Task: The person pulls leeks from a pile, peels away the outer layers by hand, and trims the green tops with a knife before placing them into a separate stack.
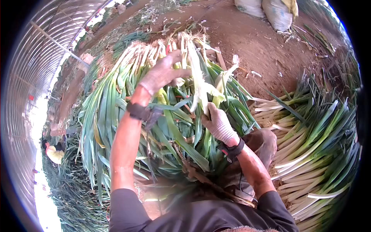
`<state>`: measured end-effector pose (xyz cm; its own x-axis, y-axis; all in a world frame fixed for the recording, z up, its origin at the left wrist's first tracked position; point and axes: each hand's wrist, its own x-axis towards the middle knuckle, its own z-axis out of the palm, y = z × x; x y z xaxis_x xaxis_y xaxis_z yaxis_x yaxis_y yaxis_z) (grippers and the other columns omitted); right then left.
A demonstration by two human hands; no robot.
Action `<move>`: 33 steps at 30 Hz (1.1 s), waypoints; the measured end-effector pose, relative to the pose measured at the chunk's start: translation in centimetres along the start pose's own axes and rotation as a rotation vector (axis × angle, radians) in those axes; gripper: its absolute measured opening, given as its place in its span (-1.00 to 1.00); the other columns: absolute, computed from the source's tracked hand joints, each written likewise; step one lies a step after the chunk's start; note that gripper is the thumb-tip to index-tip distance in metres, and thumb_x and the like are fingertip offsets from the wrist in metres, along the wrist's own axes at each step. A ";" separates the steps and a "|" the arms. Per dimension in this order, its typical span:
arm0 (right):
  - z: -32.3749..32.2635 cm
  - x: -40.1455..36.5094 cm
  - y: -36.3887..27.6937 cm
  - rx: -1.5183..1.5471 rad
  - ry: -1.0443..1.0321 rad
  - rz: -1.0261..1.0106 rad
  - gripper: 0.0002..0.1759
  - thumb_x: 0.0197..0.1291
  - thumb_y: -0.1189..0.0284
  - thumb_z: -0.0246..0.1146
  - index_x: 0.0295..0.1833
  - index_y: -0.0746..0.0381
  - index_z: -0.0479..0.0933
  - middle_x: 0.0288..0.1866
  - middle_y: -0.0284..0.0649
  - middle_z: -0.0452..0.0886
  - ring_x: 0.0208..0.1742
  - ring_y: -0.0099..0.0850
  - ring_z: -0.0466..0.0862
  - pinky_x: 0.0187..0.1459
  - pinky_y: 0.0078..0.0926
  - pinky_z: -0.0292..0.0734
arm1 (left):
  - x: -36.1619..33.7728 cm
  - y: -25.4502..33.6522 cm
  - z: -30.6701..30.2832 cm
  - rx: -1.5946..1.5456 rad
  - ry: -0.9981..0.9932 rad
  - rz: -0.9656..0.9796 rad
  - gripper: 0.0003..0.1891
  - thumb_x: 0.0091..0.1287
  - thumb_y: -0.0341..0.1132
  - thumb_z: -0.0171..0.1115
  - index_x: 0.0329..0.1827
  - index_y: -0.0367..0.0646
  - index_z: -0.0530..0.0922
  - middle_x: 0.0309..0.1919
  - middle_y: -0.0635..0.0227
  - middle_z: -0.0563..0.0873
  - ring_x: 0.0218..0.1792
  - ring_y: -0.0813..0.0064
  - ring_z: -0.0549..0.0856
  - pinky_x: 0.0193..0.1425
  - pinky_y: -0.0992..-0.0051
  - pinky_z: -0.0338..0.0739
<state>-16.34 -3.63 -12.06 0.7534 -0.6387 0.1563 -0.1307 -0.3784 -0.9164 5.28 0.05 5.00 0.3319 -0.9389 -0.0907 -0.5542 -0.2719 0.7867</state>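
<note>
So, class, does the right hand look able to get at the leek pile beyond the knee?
Probably yes. The right hand would have to pass the bent knee, but the leek pile has its pale ends uncovered. The hand seems to be pinching a pale stalk, which it would likely release first.

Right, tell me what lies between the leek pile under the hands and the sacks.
Brown soil with a few pale scraps lies between the pile and the sacks, in the head view.

Bare soil (255, 50) opens right of the leafy heap (108, 100) — sacks (279, 16) block its far edge, the pale-stemmed pile (305, 154) its near one.
</note>
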 end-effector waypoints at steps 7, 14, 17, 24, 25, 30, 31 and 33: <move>-1.4 -0.6 -1.3 0.251 -0.183 0.001 -0.82 0.31 0.52 0.25 -0.03 0.34 0.50 -0.43 -0.29 0.52 -0.38 -0.57 0.46 -0.29 -0.47 0.49 | 3.2 -4.3 0.1 -0.437 -0.208 0.026 -0.53 0.40 -0.29 0.39 0.30 -0.28 0.51 -0.43 0.53 0.66 -0.58 0.69 0.59 -0.51 0.61 0.52; -1.0 -0.7 -2.4 0.302 -0.208 -0.061 -0.86 0.38 0.48 0.21 -0.15 0.36 0.49 -0.42 -0.27 0.57 -0.39 -0.57 0.55 -0.31 -0.49 0.52 | 6.2 -5.4 -6.2 -0.136 0.667 -0.078 -0.79 0.34 -0.49 0.24 -0.01 -0.23 0.72 -0.54 0.33 0.72 -0.58 0.58 0.65 -0.58 0.55 0.50; -1.5 -0.3 -4.5 0.437 -0.310 0.052 -0.86 0.40 0.49 0.16 -0.16 0.37 0.49 -0.42 -0.24 0.63 -0.48 -0.51 0.67 -0.40 -0.48 0.57 | 5.1 -4.6 -9.3 0.093 0.914 0.092 -0.78 0.34 -0.52 0.17 -0.05 -0.26 0.74 -0.51 0.25 0.76 -0.55 0.52 0.71 -0.55 0.53 0.53; -0.1 -2.3 -0.1 0.187 -0.109 -0.076 -0.78 0.31 0.56 0.12 0.02 0.38 0.55 -0.39 -0.17 0.66 -0.34 -0.42 0.71 -0.26 -0.40 0.61 | 1.0 -12.8 -21.8 0.144 0.975 -0.114 -0.59 0.25 -0.40 0.43 0.14 -0.36 0.60 -0.34 0.19 0.79 -0.49 0.42 0.74 -0.54 0.49 0.59; -0.4 -1.3 0.5 0.211 -0.144 0.040 -0.77 0.30 0.56 0.12 0.01 0.39 0.56 -0.39 -0.16 0.66 -0.33 -0.42 0.70 -0.25 -0.39 0.61 | 0.4 -12.5 -19.6 0.278 0.863 -0.197 -0.43 0.20 -0.42 0.48 0.29 -0.27 0.50 -0.15 0.13 0.78 -0.37 0.39 0.77 -0.46 0.49 0.64; 1.5 0.1 1.3 0.357 -0.083 0.099 -0.81 0.36 0.53 0.19 0.01 0.39 0.56 -0.35 -0.29 0.63 -0.29 -0.55 0.57 -0.20 -0.47 0.56 | -4.1 -6.7 0.6 -0.120 0.233 -0.192 -0.11 0.26 -0.08 0.52 0.51 -0.38 0.26 0.18 -0.09 0.67 0.17 0.27 0.68 0.27 0.46 0.60; 1.6 -0.1 1.0 0.295 -0.148 0.069 -0.82 0.36 0.53 0.20 0.00 0.39 0.55 -0.35 -0.28 0.62 -0.29 -0.56 0.56 -0.20 -0.45 0.56 | -4.5 -7.7 3.9 -0.329 0.160 -0.061 -0.14 0.27 -0.04 0.51 0.47 -0.41 0.32 0.10 -0.06 0.71 0.10 0.33 0.72 0.25 0.49 0.60; 1.5 -0.6 -0.6 0.255 -0.252 0.008 -0.84 0.37 0.53 0.20 -0.02 0.38 0.53 -0.36 -0.25 0.60 -0.29 -0.57 0.54 -0.21 -0.41 0.55 | -3.6 -8.2 7.7 -0.468 0.094 -0.063 -0.24 0.28 -0.07 0.51 0.37 -0.43 0.43 -0.05 0.04 0.78 -0.02 0.39 0.77 0.18 0.53 0.64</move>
<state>-15.70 -1.99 -12.13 0.8926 -0.4434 0.0821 0.0041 -0.1740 -0.9847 2.78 4.00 -5.81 0.4335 -0.8946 -0.1086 -0.1343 -0.1833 0.9738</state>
